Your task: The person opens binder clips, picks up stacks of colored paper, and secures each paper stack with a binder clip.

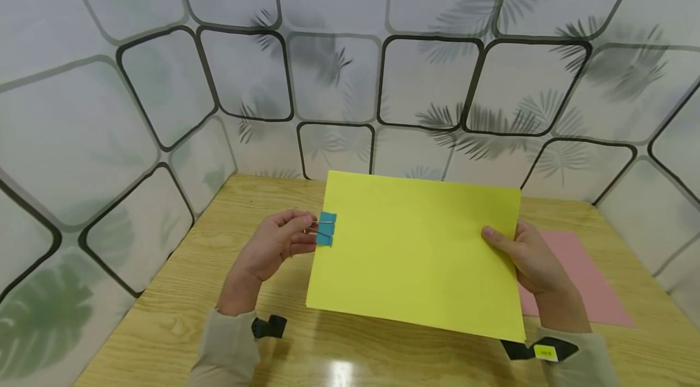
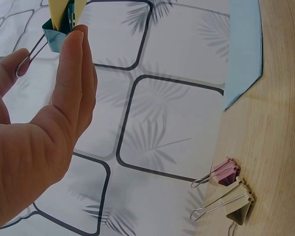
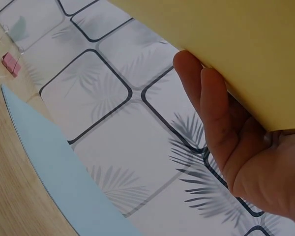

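Yellow paper (image 1: 415, 253) is held above a wooden table (image 1: 284, 369) — its right edge pinched between thumb and fingers of the right hand (image 1: 538, 259), the blue clip (image 1: 326, 230) on its left edge pinched likewise by the left hand (image 1: 270, 244). Pink paper (image 1: 574, 277) is laid at right on the table, which is bordered by pale walls (image 1: 339, 77) printed with rounded outlines and leaves.

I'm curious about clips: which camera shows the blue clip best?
The head view: the blue clip shows its broad face plainly at the edge of the yellow paper. The left wrist view has it near the top, partly covered by the left hand. The right wrist view doesn't show it.
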{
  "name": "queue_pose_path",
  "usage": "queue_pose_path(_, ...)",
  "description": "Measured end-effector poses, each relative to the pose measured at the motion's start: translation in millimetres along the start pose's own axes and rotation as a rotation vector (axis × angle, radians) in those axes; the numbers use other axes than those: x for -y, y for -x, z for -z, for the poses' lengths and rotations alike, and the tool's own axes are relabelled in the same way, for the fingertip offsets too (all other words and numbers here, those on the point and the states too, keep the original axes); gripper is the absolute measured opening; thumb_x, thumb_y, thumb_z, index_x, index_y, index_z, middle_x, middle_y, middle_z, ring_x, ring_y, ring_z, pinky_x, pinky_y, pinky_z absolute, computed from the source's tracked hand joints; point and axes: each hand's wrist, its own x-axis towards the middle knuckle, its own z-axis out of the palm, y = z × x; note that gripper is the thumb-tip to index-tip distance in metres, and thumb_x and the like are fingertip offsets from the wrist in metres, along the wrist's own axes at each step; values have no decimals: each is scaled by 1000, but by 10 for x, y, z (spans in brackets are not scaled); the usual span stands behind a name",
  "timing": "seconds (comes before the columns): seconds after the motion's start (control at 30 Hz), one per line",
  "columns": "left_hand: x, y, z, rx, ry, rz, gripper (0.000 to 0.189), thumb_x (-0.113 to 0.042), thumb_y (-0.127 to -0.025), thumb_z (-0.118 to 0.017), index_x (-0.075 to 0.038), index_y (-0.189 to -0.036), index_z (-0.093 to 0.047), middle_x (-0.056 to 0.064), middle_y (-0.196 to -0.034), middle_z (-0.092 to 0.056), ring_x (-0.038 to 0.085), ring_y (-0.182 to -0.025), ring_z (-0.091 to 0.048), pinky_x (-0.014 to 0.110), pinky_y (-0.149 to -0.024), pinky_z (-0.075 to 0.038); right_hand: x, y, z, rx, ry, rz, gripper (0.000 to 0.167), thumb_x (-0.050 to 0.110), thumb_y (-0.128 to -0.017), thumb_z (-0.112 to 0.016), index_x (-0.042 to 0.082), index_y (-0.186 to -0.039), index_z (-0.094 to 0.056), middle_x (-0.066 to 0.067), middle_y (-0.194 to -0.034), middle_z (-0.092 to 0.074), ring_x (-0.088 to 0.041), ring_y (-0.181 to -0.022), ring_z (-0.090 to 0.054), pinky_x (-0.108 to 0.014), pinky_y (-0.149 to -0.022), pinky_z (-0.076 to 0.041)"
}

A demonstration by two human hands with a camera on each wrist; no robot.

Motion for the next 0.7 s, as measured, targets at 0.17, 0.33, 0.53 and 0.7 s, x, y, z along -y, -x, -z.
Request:
queue_pose_path(0.17, -10, 2, -6, -3, -10, 1, 27, -19, -103, -55, 6, -114, -56, 4, -105, -63, 16, -88, -69, 29, -83, -59, 2, -2, -5, 0, -14, 0, 26, 0, -106, -41, 8, -120, -61, -4, -104, -72, -20, -87, -74, -37, -70, -61)
queue_pose_path(0.33, -7, -2, -4, -4, -9, 3, 23, -18, -103, -55, 2, -111, -58, 4, -105, -64, 16, -89, -70, 29, -82, -59, 1, -3, -6, 4, -26, -2, 26, 0, -106, -40, 8, -120, -61, -5, -104, -72, -21, -88, -74, -37, -70, -61)
queue_pose_path(0.53, -10, 0, 0, 3, -8, 5, 20, -19, -103, -55, 0, -109, -59, 4, -105, -64, 16, -89, -70, 29, -83, -59, -4, -7, 3, 2, -24, -6, 25, 1, -106, -41, 8, -119, -61, -5, -103, -73, -20, -87, -74, -37, -69, -61)
queue_pose_path(0.7, -2, -4, 3, 7, -8, 8, 19, -18, -103, -55, 0, -108, -59, 3, -104, -64, 15, -89, -70, 30, -83, -59, -6, -4, 11, -2, -23, -13, 25, 1, -106, -41, 8, -119, -61, -4, -103, -73, -20, -86, -74, -37, -69, -61)
